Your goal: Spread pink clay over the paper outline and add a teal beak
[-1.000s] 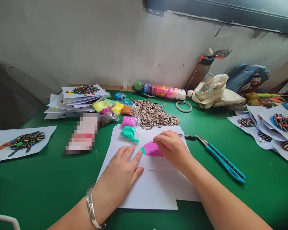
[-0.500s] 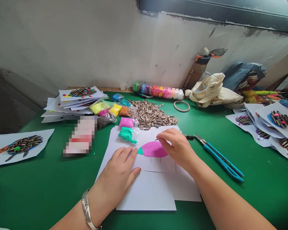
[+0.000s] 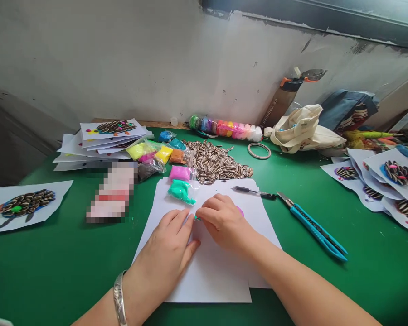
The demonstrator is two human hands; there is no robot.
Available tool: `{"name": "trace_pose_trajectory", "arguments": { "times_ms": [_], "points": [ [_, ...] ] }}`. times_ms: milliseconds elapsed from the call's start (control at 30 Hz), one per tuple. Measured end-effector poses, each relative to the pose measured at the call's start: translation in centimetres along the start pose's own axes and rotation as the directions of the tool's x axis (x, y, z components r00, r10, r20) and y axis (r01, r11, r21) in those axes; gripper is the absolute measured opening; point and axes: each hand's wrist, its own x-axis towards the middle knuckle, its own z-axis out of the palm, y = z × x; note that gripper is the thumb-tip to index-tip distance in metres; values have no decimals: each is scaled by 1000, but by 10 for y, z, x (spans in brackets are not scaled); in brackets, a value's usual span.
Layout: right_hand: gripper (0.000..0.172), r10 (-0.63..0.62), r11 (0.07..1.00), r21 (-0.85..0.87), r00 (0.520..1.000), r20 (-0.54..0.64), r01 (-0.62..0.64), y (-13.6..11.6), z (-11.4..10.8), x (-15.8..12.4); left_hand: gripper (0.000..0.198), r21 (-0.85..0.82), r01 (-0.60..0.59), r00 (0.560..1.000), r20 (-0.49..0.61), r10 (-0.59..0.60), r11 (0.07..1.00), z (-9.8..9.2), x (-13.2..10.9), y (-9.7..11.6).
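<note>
My left hand [image 3: 168,244] rests palm down on the white paper [image 3: 212,280], fingers stretched out, holding the sheet. Its index fingertip lies beside a small piece of green modelling clay [image 3: 197,218]. With fingers pinched together, my right hand [image 3: 222,222] is at that green clay. The right hand covers most of a flat pink modelling clay shape [image 3: 240,211] on the sheet; only a bit of its edge shows. Above my hands, a bag of green clay [image 3: 182,191] and a bag of pink clay [image 3: 181,173] lie near the paper's top edge.
A black pen [image 3: 253,192] and a blue utility knife [image 3: 314,228], blade out, lie right of the paper. Behind is a heap of sunflower seeds [image 3: 217,160] beside a tape roll [image 3: 259,151]. Seed pictures [image 3: 109,129] are stacked left, others [image 3: 396,174] right. A bottle [image 3: 280,102] leans at the wall.
My right hand has moved left and toward me, from above the pink shape to the green clay, now covering most of the pink. The left hand stays on the paper.
</note>
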Motion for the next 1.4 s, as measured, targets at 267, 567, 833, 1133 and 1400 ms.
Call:
{"name": "trace_pose_trajectory", "arguments": {
  "times_ms": [267, 567, 833, 1133, 1400],
  "points": [
    [20, -51, 992, -114, 999, -13, 49, 2, 1, -1, 41, 19, -7, 1000, -20, 7, 1000, 0, 1, 2],
    [19, -62, 993, -107, 997, -42, 57, 1, 3, -1, 39, 16, 6, 1000, -8, -6, 1000, 0, 1, 2],
    [18, -74, 986, -156, 996, -51, 66, 1, 4, -1, 38, -6, 16, 1000, 0, -16, 1000, 0, 0, 3],
    [19, -48, 989, -139, 998, -35, 43, 2, 3, -2, 40, -4, 16, 1000, -6, -16, 1000, 1, 0, 3],
    [19, 50, 999, -11, 998, -31, -50, 5, -7, -1, 46, -41, 32, 999, 10, -31, 999, -1, 0, 3]
  ]
}}
